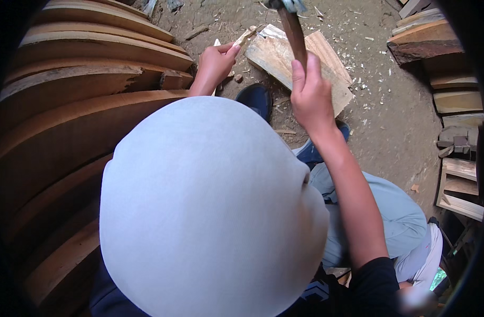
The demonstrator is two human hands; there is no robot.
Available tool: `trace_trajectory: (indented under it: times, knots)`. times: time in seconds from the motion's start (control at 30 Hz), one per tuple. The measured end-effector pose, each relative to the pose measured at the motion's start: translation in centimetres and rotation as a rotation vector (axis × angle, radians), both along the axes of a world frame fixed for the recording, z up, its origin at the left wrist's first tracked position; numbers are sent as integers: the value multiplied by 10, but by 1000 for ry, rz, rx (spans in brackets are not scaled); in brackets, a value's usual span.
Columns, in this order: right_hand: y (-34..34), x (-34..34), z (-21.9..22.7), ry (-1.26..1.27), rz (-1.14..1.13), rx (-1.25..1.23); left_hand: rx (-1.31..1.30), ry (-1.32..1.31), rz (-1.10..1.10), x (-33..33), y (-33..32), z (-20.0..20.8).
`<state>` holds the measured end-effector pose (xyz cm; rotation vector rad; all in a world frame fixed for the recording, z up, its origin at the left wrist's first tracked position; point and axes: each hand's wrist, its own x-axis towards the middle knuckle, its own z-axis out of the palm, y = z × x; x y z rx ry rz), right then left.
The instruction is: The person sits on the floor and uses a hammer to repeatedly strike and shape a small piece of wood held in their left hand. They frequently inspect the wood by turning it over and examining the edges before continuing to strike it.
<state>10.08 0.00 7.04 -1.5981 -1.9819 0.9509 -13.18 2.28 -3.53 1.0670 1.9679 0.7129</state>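
My left hand [215, 66] is closed on a short, slim pale wooden stick [245, 37]. The stick's far end lies beside the upper left corner of a flat wooden block [276, 53] on the ground. In my right hand [312, 98] is a wooden-handled tool [292, 31], raised over the block with my fingers wrapped round the lower handle. The tool's head is cut off by the upper edge of the picture, so its kind cannot be told. A second pale board [329, 61] shows on the block's right side.
Curved planks [94, 74] are stacked along the left. More timber pieces [426, 42] line the right. Wood chips [358, 84] litter the dirt floor. Dark blue shoes [255, 101] stand near the block. A large pale rounded surface [210, 206] hides the lower middle.
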Motion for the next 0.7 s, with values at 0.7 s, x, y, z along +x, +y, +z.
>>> trace_trajectory:
  times: [0.7]
  knots:
    - [9,-8,16,-108,3,3,23,133,-23,0,-2,-5]
